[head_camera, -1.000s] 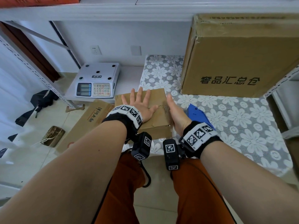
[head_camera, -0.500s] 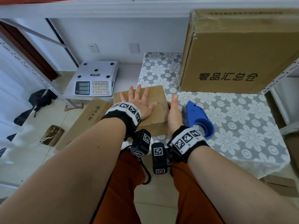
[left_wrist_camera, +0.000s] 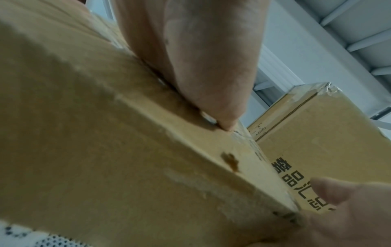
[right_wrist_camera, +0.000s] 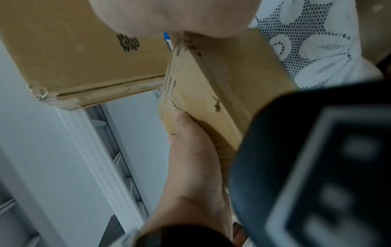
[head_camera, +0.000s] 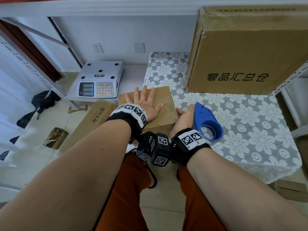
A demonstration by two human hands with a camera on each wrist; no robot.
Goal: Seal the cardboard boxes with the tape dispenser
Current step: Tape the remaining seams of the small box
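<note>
While the head view looks down over both forearms, the left hand (head_camera: 144, 104) lies flat on top of the small cardboard box (head_camera: 164, 97), fingers (head_camera: 144, 91) straight and spread wide, thumb reaching toward 3 o'clock across the flap seam. The box sits at the 9 o'clock edge of the worktop (head_camera: 250, 130), which wears a white flowered lace cloth. The right hand (head_camera: 184, 119) stands on edge against the box's 3 o'clock side, fingers straight, holding nothing. Just beside it at 3 o'clock lies the blue tape dispenser (head_camera: 206, 124); whether the hand touches it cannot be told. A large cardboard box (head_camera: 250, 52) with black printed characters stands at 1 o'clock, well apart. An electronic scale (head_camera: 100, 79) rests on a lower shelf at 10 o'clock.

From the left wrist, the thumb (left_wrist_camera: 203, 66) presses flat on the small box's top (left_wrist_camera: 105, 133), and a fingertip of the other hand (left_wrist_camera: 330, 190) shows at 4 o'clock by the box's corner.

From the right wrist, the palm (right_wrist_camera: 169, 18) rests against the small box's side (right_wrist_camera: 222, 83), and the left hand's thumb lies on the box at 6 o'clock.
</note>
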